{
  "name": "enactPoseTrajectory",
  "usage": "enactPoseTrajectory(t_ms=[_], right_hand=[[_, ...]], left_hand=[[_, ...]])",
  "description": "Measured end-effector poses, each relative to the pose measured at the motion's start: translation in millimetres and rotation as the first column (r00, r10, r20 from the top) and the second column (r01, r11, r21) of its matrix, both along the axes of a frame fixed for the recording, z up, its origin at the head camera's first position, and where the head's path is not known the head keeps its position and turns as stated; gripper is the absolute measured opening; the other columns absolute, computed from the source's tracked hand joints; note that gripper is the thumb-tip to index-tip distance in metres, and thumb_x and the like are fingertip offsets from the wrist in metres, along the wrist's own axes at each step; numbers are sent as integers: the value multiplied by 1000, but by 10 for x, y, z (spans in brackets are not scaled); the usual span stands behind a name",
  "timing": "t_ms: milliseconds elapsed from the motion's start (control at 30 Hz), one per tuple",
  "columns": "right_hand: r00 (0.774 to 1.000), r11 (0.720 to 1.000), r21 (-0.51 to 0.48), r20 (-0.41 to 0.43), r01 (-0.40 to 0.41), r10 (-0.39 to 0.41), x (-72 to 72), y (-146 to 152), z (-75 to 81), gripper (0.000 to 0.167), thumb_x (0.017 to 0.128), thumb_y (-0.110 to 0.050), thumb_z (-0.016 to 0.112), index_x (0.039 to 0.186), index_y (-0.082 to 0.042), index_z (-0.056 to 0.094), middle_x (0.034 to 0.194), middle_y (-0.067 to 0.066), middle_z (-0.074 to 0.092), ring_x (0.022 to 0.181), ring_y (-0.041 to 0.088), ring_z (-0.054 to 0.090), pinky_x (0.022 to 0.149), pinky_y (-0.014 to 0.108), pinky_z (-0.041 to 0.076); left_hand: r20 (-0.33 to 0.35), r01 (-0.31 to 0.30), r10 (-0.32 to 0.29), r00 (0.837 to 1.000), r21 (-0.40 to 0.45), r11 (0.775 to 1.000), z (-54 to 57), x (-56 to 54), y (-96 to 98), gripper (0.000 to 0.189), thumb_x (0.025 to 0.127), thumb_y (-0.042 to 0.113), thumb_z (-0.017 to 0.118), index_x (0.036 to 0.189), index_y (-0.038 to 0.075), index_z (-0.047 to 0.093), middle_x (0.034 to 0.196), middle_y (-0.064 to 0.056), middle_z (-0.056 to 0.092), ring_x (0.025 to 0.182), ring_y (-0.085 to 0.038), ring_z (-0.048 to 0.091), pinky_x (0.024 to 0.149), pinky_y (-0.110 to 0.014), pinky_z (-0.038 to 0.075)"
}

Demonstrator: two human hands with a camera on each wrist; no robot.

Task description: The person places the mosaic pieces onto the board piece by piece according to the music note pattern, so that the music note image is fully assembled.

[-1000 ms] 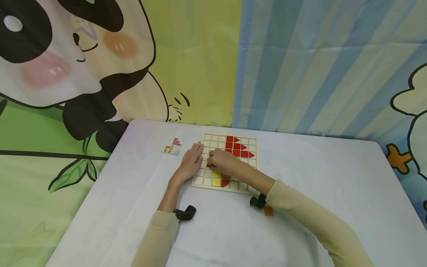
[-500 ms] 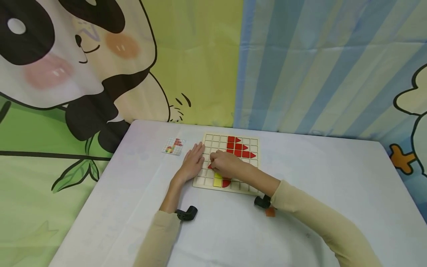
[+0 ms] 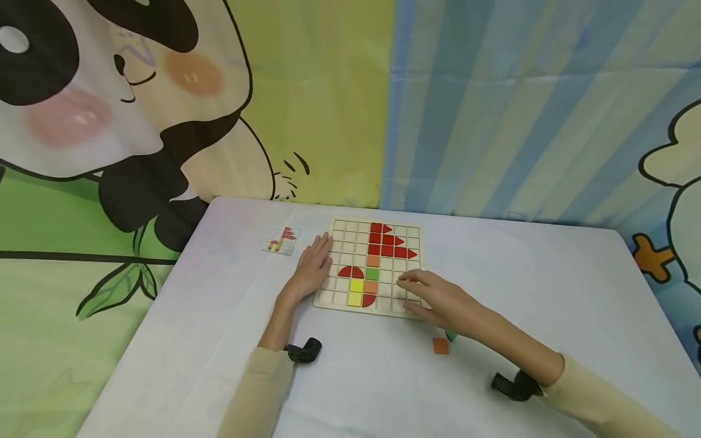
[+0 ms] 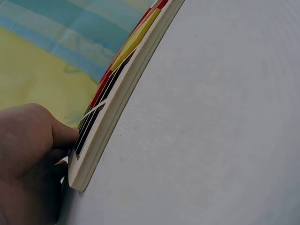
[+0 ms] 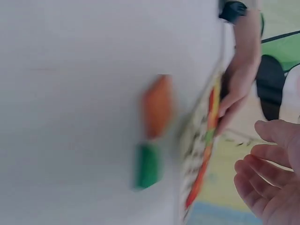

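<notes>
A wooden grid board lies on the white table, holding red, orange, green and yellow tiles. My left hand rests flat on the board's left edge, fingers straight. My right hand hovers over the board's near right corner, fingers relaxed and holding nothing. An orange square tile lies loose on the table just below that hand, with a green tile partly hidden beside it. In the blurred right wrist view the orange tile and green tile sit next to the board's edge.
A small pattern card lies left of the board. A cartoon curtain hangs behind the table's far edge. White tabletop spreads to the right and front.
My right hand has drawn back from the board's middle to its near right corner, uncovering a red semicircle pair and the orange, green and yellow tiles. The left hand has stayed put.
</notes>
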State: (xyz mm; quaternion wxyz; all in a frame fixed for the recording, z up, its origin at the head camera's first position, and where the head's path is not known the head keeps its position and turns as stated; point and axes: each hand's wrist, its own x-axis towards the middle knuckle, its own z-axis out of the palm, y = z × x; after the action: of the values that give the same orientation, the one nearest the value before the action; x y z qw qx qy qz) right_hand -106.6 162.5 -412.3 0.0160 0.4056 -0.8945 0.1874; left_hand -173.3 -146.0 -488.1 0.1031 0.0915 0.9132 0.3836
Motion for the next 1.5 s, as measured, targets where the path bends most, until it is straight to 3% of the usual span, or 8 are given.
enactPoseTrajectory(t_ms=[200,400,567,767,1000,1233,1367,1500], right_hand=[[997,996,61,-42,67,-64,277,532,-220,44,83,-10,86,123,0,72,122,10,69,108,26,70,82,34,62],[994,991,74,-14,111,-110,386,780,-267,42,80,-11,88,119,-4,74,120,7,69,106,25,70,83,34,62],[998,997,46,-13,62,-61,474,814,-263,41,78,-11,89,117,-6,75,121,7,69,105,25,70,79,32,63],[993,999,28,-113,-21,24,562,735,-312,42,73,-12,92,111,-12,75,117,5,69,99,22,70,75,29,62],[990,998,4,-130,-60,60,547,683,-338,46,71,-13,94,114,-11,75,116,4,71,100,21,70,77,29,62],[999,999,35,30,33,-34,464,665,-86,48,78,-10,89,122,-4,72,122,6,69,108,24,69,83,33,63],[999,1000,22,28,-16,15,459,663,-147,35,78,-11,89,111,-8,76,114,1,72,101,19,70,79,28,62],[994,995,-31,-54,-99,97,457,651,-269,26,75,-11,91,97,-13,79,102,-5,73,90,12,69,73,20,59]], left_hand=[[5,1,-1,1000,3,1000,-12,5,-9,58,111,17,37,164,1,20,175,-13,9,163,-30,0,131,-50,-2],[15,-1,2,1000,-16,1000,-13,20,-8,58,111,17,36,164,2,19,175,-12,8,163,-29,-1,131,-49,-3],[0,3,-3,1000,-9,1000,5,-4,13,58,111,18,36,164,2,20,175,-12,9,163,-29,0,131,-49,-2],[-6,1,-1,1000,-4,1000,-1,-10,25,58,111,16,37,164,1,20,175,-13,10,163,-30,0,131,-50,-3],[-3,-2,2,1000,-11,1000,7,0,11,58,110,16,37,164,1,20,175,-14,10,163,-30,0,131,-50,-2],[-1,1,-1,1000,-14,1000,-17,-20,4,58,111,17,36,164,2,20,175,-13,9,163,-29,0,131,-49,-2],[-4,0,0,1000,-15,1000,-17,-13,7,57,111,17,36,164,2,21,175,-12,10,163,-28,0,131,-49,-2],[-15,-3,2,1000,-12,1000,-7,-1,13,57,110,16,37,163,0,22,174,-13,12,163,-29,2,131,-50,-1]])
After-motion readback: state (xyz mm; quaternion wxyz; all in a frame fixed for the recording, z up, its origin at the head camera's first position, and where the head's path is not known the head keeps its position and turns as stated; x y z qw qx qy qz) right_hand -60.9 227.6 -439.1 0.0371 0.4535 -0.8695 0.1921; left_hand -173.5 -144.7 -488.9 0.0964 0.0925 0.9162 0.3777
